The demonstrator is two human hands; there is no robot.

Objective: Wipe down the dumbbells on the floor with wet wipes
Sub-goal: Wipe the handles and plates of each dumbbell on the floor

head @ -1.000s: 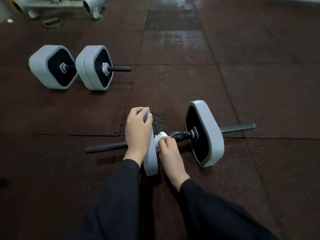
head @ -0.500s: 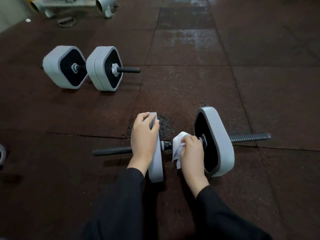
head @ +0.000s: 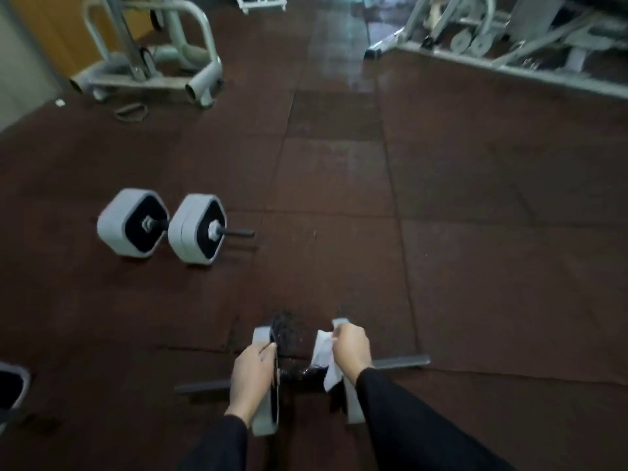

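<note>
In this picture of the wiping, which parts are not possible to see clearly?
- Head view: the right grey weight plate of the near dumbbell is mostly hidden by the right hand, its sleeve and the white wet wipe.
- The grey-rimmed black object is cut off by the left edge.
- The left hand covers part of the left grey plate.
- Motion blur hides the bar's thread.

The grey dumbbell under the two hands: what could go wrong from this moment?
1. The near grey dumbbell with the black threaded bar rests on its plate edges; only the left hand gripping the left grey plate steadies it, so it might roll.
2. The right hand holds the white wet wipe against the right grey plate; its loose tail may snag on the bar.
3. The second grey dumbbell could be forgotten.
</note>
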